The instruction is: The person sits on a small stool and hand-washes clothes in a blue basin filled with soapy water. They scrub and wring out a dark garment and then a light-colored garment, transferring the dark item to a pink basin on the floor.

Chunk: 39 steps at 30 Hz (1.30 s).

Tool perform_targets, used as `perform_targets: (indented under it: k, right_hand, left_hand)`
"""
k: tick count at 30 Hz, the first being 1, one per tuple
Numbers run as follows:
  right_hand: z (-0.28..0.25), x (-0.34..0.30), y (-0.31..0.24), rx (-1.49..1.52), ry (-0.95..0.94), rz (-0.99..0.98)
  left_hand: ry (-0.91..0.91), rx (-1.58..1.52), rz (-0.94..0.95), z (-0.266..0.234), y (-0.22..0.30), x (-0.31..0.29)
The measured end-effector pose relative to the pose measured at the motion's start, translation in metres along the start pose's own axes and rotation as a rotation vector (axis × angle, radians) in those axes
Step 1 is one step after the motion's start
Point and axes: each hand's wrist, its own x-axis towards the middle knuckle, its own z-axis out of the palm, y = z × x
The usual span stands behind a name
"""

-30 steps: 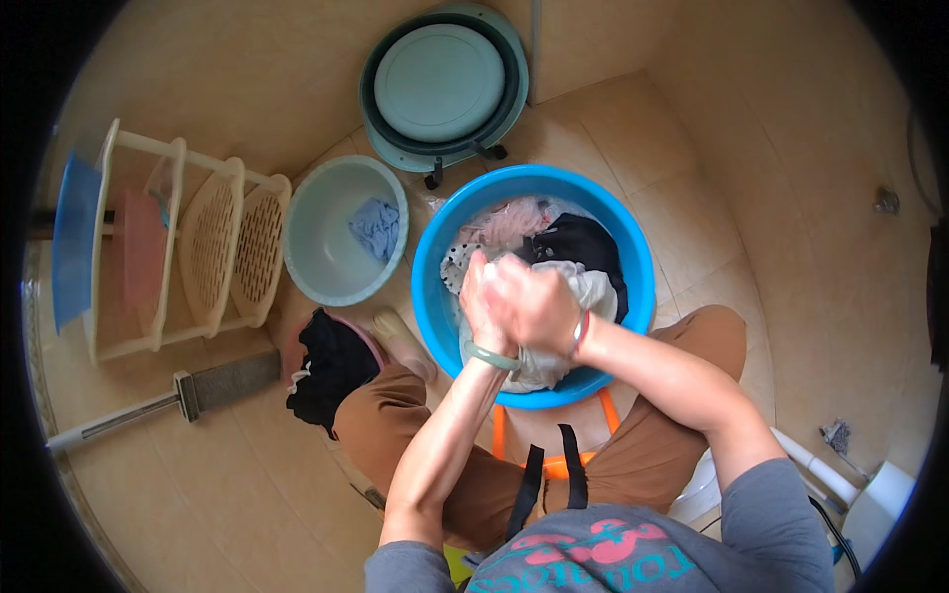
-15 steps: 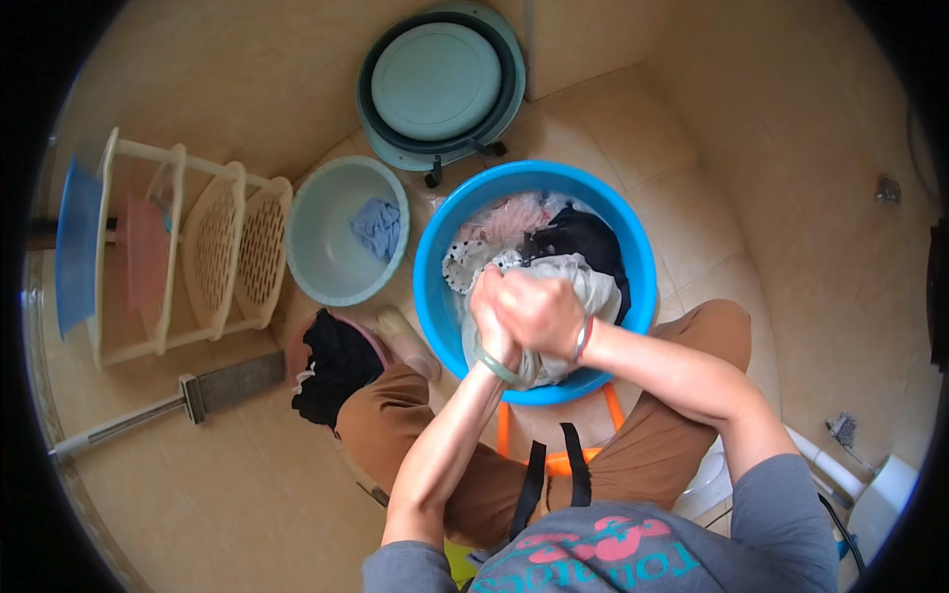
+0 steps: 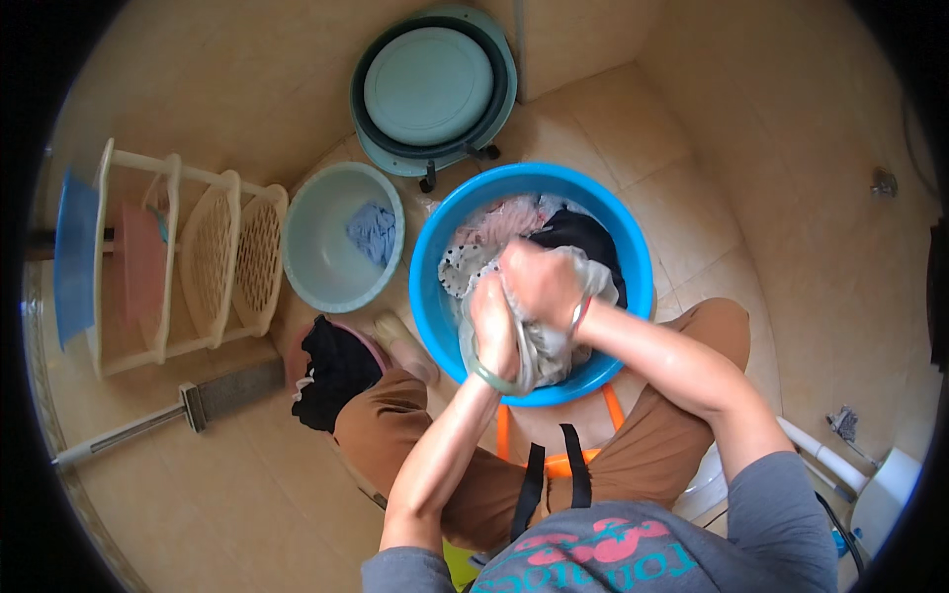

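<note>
A pale, wet garment point(image 3: 550, 352) is bunched between my two hands over a blue basin point(image 3: 638, 227). My left hand point(image 3: 491, 318) is closed on it near the basin's middle, a green bangle at the wrist. Just to the right and farther in, my right hand point(image 3: 542, 282) grips another part, its fingers smeared by motion. Around them in the basin lie a black garment point(image 3: 581, 234), a pink cloth point(image 3: 504, 219) and a white cloth with black dots point(image 3: 457, 269). The garment's lower folds hang into the basin.
Left of the blue basin stands a pale green basin point(image 3: 314, 252) with a blue cloth point(image 3: 372, 231). Dark clothing point(image 3: 341, 371) fills a pink basin by my left knee. A cream rack point(image 3: 168, 346), a flat mop point(image 3: 232, 390) and folded basins point(image 3: 430, 89) stand around.
My hands, clasped together before, have come slightly apart. The right hand has moved up and away from the left, with the pale garment stretched between them.
</note>
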Motion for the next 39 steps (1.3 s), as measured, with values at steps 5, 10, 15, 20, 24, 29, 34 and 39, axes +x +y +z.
perform_targets:
  k: [5,10,15,20,24,29,34,39]
  right_hand:
    - [-0.013,0.013,0.041,0.154,-0.199,0.624]
    - [-0.042,-0.017,0.085,0.225,-0.553,0.549]
    - [-0.028,-0.028,0.078,0.294,-0.339,0.623]
    - [-0.043,-0.004,0.072,0.611,-0.168,0.618]
    - [-0.059,0.014,0.041,0.916,-0.363,0.532]
    - [-0.072,0.024,0.024,0.995,-0.444,0.4]
    - [-0.041,-0.022,0.057,-0.005,-0.641,0.181]
    - [-0.048,0.002,0.042,0.737,-0.084,0.525]
  left_hand:
    - [-0.179,-0.019,0.104,-0.006,0.031,-0.005]
    - [-0.095,-0.357,-0.01,-0.043,0.051,0.033]
    - [0.012,0.0,0.138,-0.06,0.031,0.05]
    - [-0.011,1.02,0.459,-0.05,0.034,0.041]
    - [-0.414,1.088,0.718,-0.021,0.067,0.009]
    - [-0.529,0.765,0.466,-0.028,0.07,0.02]
    - [-0.342,-0.098,0.309,-0.031,0.091,0.009]
    - [-0.199,-0.216,0.337,-0.051,0.094,0.028]
